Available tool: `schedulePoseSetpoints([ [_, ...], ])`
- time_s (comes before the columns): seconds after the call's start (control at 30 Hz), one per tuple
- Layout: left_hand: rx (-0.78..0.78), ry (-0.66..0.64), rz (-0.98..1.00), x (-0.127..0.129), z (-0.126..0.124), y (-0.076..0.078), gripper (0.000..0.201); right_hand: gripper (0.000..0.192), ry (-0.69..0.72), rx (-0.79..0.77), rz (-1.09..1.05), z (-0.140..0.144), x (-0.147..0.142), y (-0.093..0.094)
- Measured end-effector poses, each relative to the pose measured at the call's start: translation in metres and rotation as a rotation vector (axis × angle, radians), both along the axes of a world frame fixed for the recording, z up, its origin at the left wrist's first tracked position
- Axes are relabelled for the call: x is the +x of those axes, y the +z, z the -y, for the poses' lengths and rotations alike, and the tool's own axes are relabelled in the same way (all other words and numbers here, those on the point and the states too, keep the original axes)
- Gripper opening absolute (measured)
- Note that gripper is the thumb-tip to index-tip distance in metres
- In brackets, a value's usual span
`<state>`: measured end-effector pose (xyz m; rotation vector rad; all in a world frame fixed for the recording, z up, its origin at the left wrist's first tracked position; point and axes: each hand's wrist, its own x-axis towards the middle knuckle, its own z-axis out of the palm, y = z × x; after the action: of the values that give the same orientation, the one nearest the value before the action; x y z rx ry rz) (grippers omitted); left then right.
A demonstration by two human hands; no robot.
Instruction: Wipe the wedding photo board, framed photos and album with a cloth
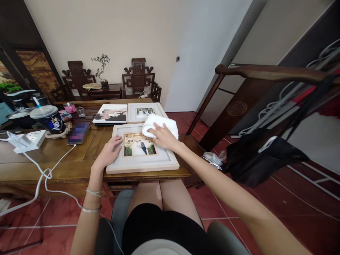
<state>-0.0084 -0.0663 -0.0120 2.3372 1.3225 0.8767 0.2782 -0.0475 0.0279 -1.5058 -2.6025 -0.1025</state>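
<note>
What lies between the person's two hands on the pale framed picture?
In the head view, the printed photo of the pale wooden picture frame lies between the left hand and the right hand, which presses a white folded cloth.

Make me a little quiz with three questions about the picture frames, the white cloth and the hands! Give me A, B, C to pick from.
1. Where does the white cloth lie?
A. On the floor
B. On the top right corner of the nearest picture frame
C. On a chair

2. How many framed pictures lie flat on the wooden table?
A. Three
B. One
C. Six

3. What is the left hand doing?
A. Holding a cup
B. Hanging in the air
C. Resting flat on the frame's left edge

Answers:
1. B, the cloth sits under the right hand on that corner.
2. A, the nearest one plus the two frames side by side behind it.
3. C, its fingers are spread open on the frame's border.
</note>
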Motion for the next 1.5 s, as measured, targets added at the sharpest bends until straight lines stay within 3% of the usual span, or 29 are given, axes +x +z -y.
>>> schedulePoseSetpoints([
  [0.13, 0.005, 0.005, 0.016, 0.001, 0.000, 0.000, 0.046, 0.052, 0.071, -0.008, 0.072, 0.014, -0.002, 0.004],
  [0.37, 0.016, 0.021, 0.020, 0.003, 0.000, -0.001, 0.045, 0.055, 0.225, -0.332, 0.025, 0.106, 0.007, 0.038],
  [0.47, 0.029, 0.022, 0.022, 0.002, 0.000, -0.002, 0.043, 0.056, 0.259, -0.395, -0.007, 0.127, 0.010, 0.044],
  [0.53, 0.029, 0.023, 0.016, 0.002, -0.001, -0.003, 0.045, 0.058, 0.279, -0.381, -0.025, 0.122, 0.010, 0.039],
  [0.63, 0.012, 0.013, 0.004, 0.001, 0.000, -0.002, 0.047, 0.056, 0.264, -0.262, -0.052, 0.091, 0.009, 0.023],
  [0.73, -0.001, -0.015, -0.006, -0.001, 0.000, -0.002, 0.046, 0.056, 0.167, -0.097, -0.070, 0.047, 0.005, 0.007],
  [0.87, -0.010, -0.020, 0.003, -0.002, -0.001, -0.001, 0.045, 0.055, 0.044, 0.013, -0.054, 0.001, 0.000, 0.000],
  [1.0, -0.004, 0.001, 0.018, -0.001, -0.001, -0.002, 0.044, 0.055, 0.005, 0.046, -0.002, -0.007, -0.004, -0.002],
  [1.1, 0.003, 0.017, 0.025, -0.001, -0.001, -0.002, 0.043, 0.052, 0.063, 0.010, 0.041, 0.017, -0.005, 0.000],
  [1.37, 0.024, 0.028, 0.022, 0.001, 0.001, -0.001, 0.042, 0.054, 0.222, -0.270, -0.032, 0.129, 0.000, 0.033],
  [1.5, 0.026, 0.018, 0.016, 0.001, 0.002, 0.000, 0.042, 0.056, 0.252, -0.237, -0.095, 0.132, 0.003, 0.025],
])
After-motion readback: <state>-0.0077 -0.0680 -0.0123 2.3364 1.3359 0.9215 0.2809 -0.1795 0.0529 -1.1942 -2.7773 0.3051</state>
